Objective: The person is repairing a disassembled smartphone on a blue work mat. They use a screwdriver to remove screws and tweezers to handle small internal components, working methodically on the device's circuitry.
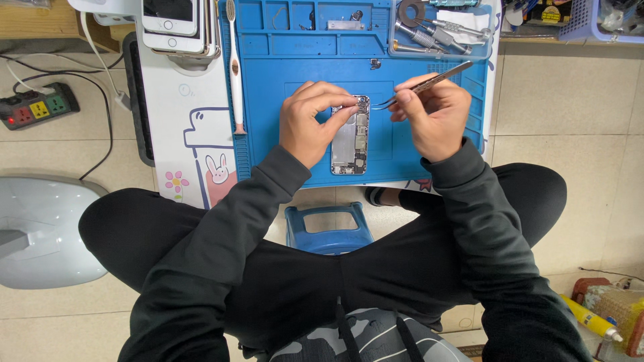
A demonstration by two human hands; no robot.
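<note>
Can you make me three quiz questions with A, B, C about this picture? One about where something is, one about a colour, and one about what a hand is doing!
1. Where does the opened phone lie?
A. on the mat
B. on the floor tiles
C. on the stool

2. What colour is the mat?
A. red
B. blue
C. yellow

3. What is the right hand doing?
A. resting flat and empty
B. pinching tweezers
C. gripping the toothbrush

Answers:
1 A: the phone lies in the middle of the mat, with the left hand touching its top edge.
2 B: the mat is bright blue all over.
3 B: the fingers are closed on metal tweezers, whose tips point toward the top of the phone; the toothbrush lies untouched at the mat's left edge.
</note>
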